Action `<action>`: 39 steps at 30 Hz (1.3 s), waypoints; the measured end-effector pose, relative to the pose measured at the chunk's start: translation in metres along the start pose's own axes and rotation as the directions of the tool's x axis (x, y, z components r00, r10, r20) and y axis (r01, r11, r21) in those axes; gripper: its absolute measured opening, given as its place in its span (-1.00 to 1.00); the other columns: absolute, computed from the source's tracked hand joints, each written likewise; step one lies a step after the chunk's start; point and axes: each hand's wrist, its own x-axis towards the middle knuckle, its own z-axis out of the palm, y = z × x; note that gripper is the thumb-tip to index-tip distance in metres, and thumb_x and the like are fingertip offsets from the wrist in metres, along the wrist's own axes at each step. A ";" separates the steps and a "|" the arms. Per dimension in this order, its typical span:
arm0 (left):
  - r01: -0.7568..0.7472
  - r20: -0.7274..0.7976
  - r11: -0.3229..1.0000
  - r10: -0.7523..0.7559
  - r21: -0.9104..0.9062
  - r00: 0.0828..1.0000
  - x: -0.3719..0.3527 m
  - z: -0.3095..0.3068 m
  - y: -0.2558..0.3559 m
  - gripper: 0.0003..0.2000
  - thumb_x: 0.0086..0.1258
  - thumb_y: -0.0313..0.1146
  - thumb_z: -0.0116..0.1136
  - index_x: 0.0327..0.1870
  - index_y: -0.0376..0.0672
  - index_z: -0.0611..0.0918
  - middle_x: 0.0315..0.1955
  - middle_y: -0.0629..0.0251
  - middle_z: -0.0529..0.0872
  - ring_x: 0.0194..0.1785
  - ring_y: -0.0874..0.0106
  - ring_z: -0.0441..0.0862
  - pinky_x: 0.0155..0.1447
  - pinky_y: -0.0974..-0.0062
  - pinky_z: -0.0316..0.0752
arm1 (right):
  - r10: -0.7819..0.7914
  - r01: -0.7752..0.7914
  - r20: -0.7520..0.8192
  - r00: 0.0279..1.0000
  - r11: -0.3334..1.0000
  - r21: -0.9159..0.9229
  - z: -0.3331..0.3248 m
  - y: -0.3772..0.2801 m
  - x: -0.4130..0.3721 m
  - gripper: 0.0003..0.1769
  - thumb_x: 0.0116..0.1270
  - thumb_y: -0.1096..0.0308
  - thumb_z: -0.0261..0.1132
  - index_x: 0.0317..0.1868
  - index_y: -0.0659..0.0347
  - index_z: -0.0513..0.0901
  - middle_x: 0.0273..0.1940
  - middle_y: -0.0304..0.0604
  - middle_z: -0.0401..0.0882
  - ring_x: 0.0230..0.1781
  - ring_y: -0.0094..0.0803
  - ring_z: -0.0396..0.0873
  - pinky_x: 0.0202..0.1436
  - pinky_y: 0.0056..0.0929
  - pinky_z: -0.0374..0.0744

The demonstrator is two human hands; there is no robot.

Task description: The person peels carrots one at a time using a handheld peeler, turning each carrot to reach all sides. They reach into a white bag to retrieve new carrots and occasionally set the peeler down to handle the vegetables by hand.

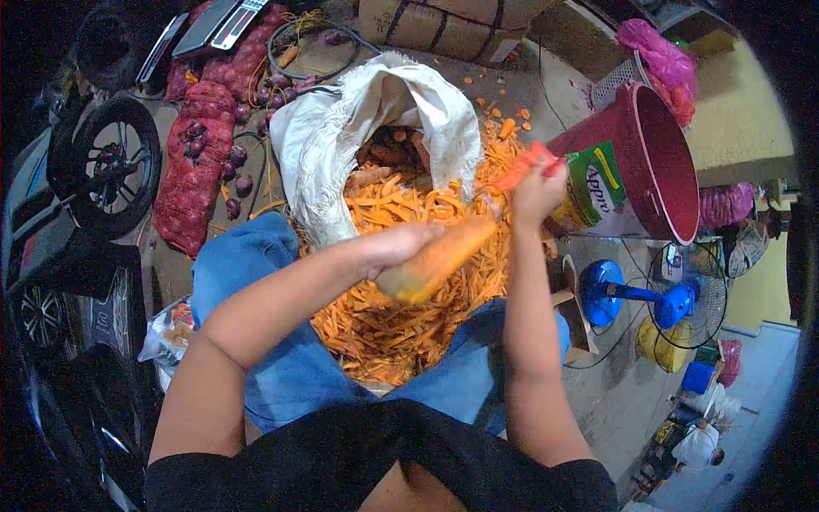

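Note:
My left hand (399, 246) is wrapped around a large carrot (448, 260), slanted with its thick, greenish end low and toward me. My right hand (539, 194) is closed on an orange-red peeler (522, 167), raised just past the carrot's far end and apart from it. Motion blurs this hand, and the blade is not clear. Under both hands, between my knees, spreads a deep heap of orange peelings (401, 341). Beyond it a white woven sack (311, 128) lies with its mouth toward me, and unpeeled carrots (392, 149) show inside.
To the right stands a large red bucket (636, 136) beside a green printed packet (595, 183). A blue fan (604, 293) is nearer me. Net sacks of onions (192, 171) and a motorcycle wheel (115, 166) are at left. Cardboard boxes (444, 30) lie behind. Another person (698, 445) is far right.

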 end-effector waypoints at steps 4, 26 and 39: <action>-0.071 -0.032 0.997 0.070 -0.026 0.997 -0.004 0.001 0.006 -0.64 0.30 -0.12 -0.33 -0.07 -0.19 0.37 -0.22 0.29 0.50 -0.26 0.51 0.48 -0.14 0.53 0.39 | 0.431 -0.431 0.068 0.900 0.854 0.291 -0.015 -0.012 0.013 -0.80 0.09 0.39 0.10 -0.41 0.41 0.39 -0.57 -0.12 0.41 -0.53 -0.38 0.38 -0.43 -0.37 0.33; -0.082 -0.089 0.988 0.071 -0.130 0.993 -0.006 -0.002 0.020 -0.64 0.30 -0.15 -0.32 -0.07 -0.22 0.38 -0.24 0.28 0.53 -0.27 0.52 0.52 -0.17 0.56 0.42 | 0.360 -0.361 0.043 0.932 0.908 0.215 -0.011 -0.005 0.006 -0.75 0.15 0.31 0.07 -0.39 0.39 0.39 -0.45 -0.12 0.45 -0.45 -0.37 0.39 -0.33 -0.43 0.37; -0.218 -0.076 0.973 0.224 0.074 0.972 -0.003 0.000 0.014 -0.70 0.30 -0.25 -0.33 -0.14 -0.23 0.41 -0.34 0.34 0.54 -0.32 0.55 0.50 -0.24 0.60 0.42 | 0.154 -0.189 0.216 0.964 0.970 0.155 -0.016 -0.062 -0.015 -0.76 0.14 0.29 0.04 -0.38 0.35 0.40 -0.44 0.01 0.45 -0.46 -0.19 0.42 -0.32 -0.34 0.37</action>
